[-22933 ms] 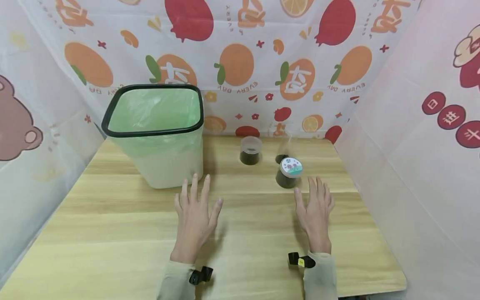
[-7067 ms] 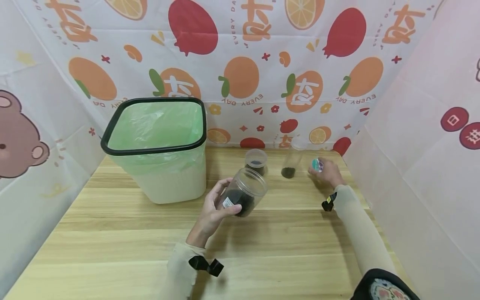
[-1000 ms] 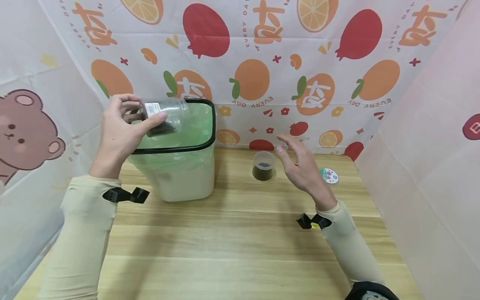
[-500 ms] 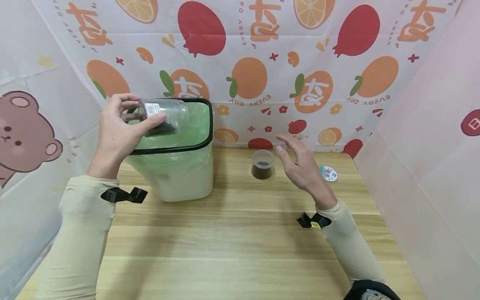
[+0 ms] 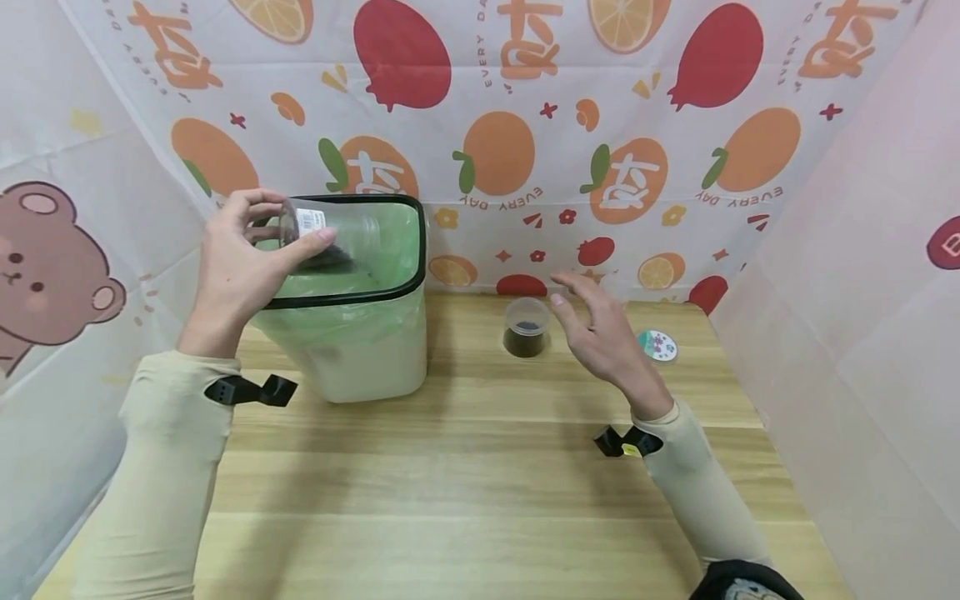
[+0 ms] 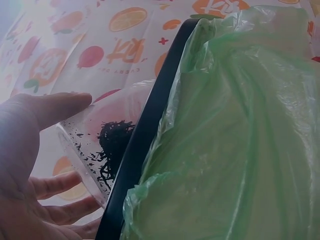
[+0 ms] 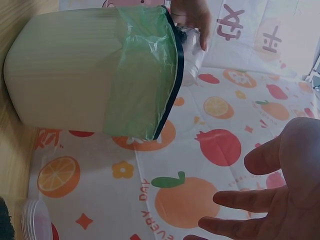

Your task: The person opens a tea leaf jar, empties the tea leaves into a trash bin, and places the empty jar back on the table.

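My left hand (image 5: 232, 267) grips a clear plastic jar (image 5: 352, 229) with a white label, thumb on the near side and fingers on the far side. The jar lies tilted on its side over the bin (image 5: 375, 354), its mouth pointing right. Dark, fine shreds (image 6: 114, 145) are gathered along its lower side in the left wrist view. A green bag (image 5: 397, 237) lines the bin beneath a black rim (image 5: 360, 297). My right hand (image 5: 600, 333) holds nothing, its fingers extended and thumb apart, above the table beside a small clear tub (image 5: 525, 329) with dark contents.
A round lid (image 5: 658, 345) with a printed flower picture lies on the wooden table (image 5: 480, 483) behind my right wrist. Fruit-print cloth (image 5: 495, 150) hangs as a back wall, with pale sheets at both sides.
Since half a second ago, the jar's mouth has tipped slightly lower and some dark specks show toward its opening. Seven seconds ago it was nearer the table's middle, while my right hand held the lid.
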A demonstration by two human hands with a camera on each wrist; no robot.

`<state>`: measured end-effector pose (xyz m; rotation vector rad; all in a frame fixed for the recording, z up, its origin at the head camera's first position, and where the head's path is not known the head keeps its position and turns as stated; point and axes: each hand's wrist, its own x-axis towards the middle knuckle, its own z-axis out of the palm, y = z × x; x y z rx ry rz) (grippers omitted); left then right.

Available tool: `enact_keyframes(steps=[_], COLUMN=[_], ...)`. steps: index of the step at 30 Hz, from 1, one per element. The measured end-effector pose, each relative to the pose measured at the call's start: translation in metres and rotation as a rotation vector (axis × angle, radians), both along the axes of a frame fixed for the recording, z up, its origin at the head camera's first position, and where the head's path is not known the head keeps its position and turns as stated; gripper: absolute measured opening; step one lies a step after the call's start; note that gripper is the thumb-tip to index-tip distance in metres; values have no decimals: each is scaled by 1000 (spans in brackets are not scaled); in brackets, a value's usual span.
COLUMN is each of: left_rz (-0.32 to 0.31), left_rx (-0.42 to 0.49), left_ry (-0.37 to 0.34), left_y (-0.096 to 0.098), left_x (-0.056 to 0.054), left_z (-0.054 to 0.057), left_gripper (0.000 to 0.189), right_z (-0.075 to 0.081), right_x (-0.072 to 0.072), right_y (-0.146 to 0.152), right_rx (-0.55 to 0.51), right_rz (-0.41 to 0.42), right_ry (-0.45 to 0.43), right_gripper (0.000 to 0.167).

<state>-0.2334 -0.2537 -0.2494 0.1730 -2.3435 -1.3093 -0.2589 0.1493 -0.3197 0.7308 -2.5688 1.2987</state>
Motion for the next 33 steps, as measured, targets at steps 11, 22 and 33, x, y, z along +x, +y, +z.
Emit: enact_keyframes(steps=[11,22,33], left_rz=[8,21,22], left_rx=[-27,-75,-90], left_ry=[3,-8,-22], left_y=[0,-1,-4], left_x=[1,-1,0], left_z=[1,3,2], left_gripper=[65,67,70], right_z=[-1,-2,-5], right_x=[0,4,5], right_y=[-1,-6,-49], right_rx=[-7,11,43], right_rz=[12,17,93], right_ry=[5,25,47], right_gripper=[44,42,46])
